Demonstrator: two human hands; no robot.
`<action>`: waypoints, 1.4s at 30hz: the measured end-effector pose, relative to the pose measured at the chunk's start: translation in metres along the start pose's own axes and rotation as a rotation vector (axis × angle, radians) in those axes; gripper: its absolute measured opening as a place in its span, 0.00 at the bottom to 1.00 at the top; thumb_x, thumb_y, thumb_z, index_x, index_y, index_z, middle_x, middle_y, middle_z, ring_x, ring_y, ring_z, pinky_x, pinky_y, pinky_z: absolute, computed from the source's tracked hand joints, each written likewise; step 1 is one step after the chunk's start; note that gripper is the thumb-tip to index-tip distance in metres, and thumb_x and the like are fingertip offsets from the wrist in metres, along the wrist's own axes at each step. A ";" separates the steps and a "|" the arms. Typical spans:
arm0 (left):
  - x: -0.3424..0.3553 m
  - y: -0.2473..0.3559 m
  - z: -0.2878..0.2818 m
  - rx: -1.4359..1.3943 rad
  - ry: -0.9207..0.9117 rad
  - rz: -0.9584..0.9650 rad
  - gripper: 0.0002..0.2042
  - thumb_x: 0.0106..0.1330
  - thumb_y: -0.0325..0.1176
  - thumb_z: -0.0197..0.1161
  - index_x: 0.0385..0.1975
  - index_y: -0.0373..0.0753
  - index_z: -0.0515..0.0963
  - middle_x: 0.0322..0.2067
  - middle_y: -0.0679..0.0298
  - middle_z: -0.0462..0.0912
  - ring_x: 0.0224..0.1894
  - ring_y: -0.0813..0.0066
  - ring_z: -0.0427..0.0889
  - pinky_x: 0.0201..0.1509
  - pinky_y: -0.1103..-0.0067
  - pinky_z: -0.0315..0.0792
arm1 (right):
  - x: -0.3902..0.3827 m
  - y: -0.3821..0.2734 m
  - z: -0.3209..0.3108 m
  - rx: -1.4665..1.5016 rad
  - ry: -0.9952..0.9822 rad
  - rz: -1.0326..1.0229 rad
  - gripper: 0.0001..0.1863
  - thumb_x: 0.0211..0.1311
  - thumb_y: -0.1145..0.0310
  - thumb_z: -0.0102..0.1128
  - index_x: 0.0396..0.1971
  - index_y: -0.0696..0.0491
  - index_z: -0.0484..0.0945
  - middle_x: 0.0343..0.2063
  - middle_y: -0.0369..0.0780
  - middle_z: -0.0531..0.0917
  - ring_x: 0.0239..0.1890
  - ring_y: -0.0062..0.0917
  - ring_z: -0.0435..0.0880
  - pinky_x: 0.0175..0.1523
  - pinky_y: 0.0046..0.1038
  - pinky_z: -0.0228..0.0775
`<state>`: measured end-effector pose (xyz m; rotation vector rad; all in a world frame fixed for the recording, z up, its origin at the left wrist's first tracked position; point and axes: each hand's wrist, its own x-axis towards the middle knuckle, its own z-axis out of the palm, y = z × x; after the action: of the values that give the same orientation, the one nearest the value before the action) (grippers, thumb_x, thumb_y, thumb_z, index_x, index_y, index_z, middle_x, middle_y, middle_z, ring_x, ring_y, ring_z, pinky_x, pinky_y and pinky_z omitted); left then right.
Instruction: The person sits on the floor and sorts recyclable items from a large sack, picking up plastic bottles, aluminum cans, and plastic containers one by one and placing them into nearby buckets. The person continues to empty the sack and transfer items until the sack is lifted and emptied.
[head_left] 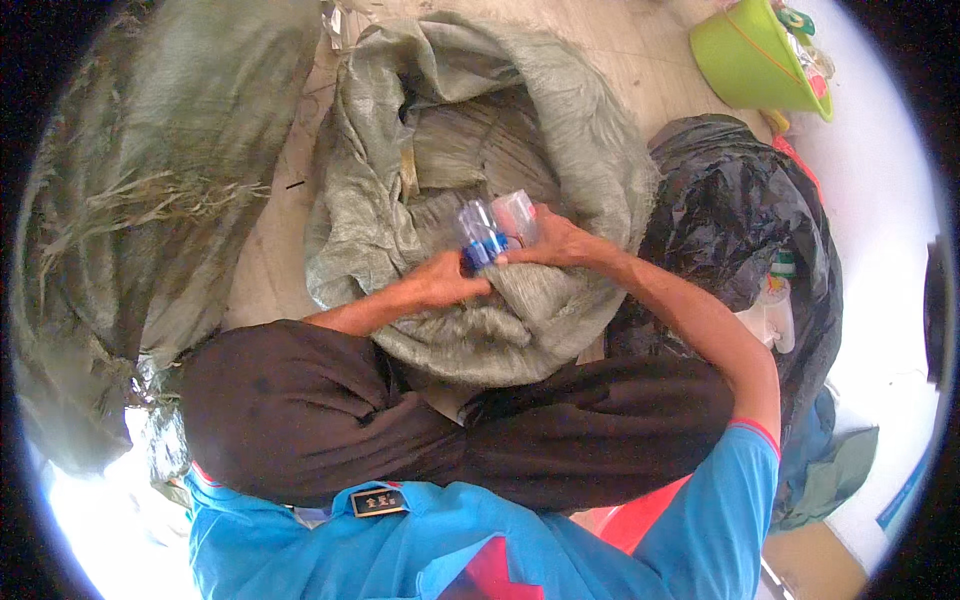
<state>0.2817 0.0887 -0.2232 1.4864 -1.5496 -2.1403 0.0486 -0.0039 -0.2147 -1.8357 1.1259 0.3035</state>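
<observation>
My left hand (452, 281) is closed round the blue end of a small clear plastic bottle (477, 222), over the near rim of a grey-green woven sack (365, 235). Beside it, my right hand (556, 241) grips a clear plastic container (515, 215) with something pinkish in or on it. The two plastic pieces lie side by side, nearly touching; blur hides their exact shape. The right thumb reaches close to the blue part of the bottle. The sack's mouth stands wide with its rim rolled outward, between my crossed legs and the far floor.
A black plastic bag (705, 215) bulges at the right, with a whitish bottle (778, 315) at its side. A lime-green bucket (750, 60) with packaging inside lies tilted at the far right. Another large woven sack (190, 110) fills the left. Wooden-looking floor (270, 250) shows between the sacks.
</observation>
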 end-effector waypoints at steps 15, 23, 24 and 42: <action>-0.002 0.051 -0.083 -0.836 0.148 0.166 0.21 0.63 0.49 0.61 0.49 0.41 0.76 0.43 0.62 0.81 0.43 0.70 0.81 0.50 0.68 0.75 | 0.021 -0.054 -0.071 0.647 0.304 0.034 0.36 0.48 0.48 0.70 0.50 0.61 0.74 0.40 0.44 0.83 0.40 0.30 0.83 0.48 0.31 0.74; 0.001 0.060 -0.106 -1.018 0.134 0.253 0.27 0.64 0.58 0.56 0.49 0.39 0.70 0.40 0.56 0.80 0.39 0.66 0.82 0.45 0.67 0.78 | 0.003 -0.063 -0.108 1.053 0.451 0.074 0.29 0.54 0.48 0.66 0.44 0.59 0.76 0.36 0.43 0.83 0.37 0.31 0.84 0.42 0.38 0.78; 0.001 0.058 -0.106 -1.030 0.126 0.271 0.28 0.64 0.59 0.56 0.49 0.39 0.70 0.39 0.57 0.80 0.39 0.66 0.82 0.44 0.67 0.78 | -0.001 -0.068 -0.110 1.038 0.464 0.087 0.29 0.54 0.48 0.66 0.44 0.59 0.76 0.36 0.43 0.83 0.37 0.31 0.84 0.42 0.38 0.78; -0.082 0.155 -0.131 -0.861 0.330 0.492 0.29 0.61 0.61 0.57 0.46 0.38 0.73 0.33 0.60 0.81 0.32 0.72 0.82 0.35 0.75 0.77 | -0.432 0.091 -0.166 0.546 1.437 0.473 0.36 0.62 0.47 0.57 0.59 0.62 0.68 0.55 0.47 0.75 0.56 0.32 0.74 0.60 0.33 0.64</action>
<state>0.3565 -0.0247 -0.0518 0.9526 -0.6270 -1.7709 -0.3019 0.0945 0.0854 -1.0915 2.2716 -1.1531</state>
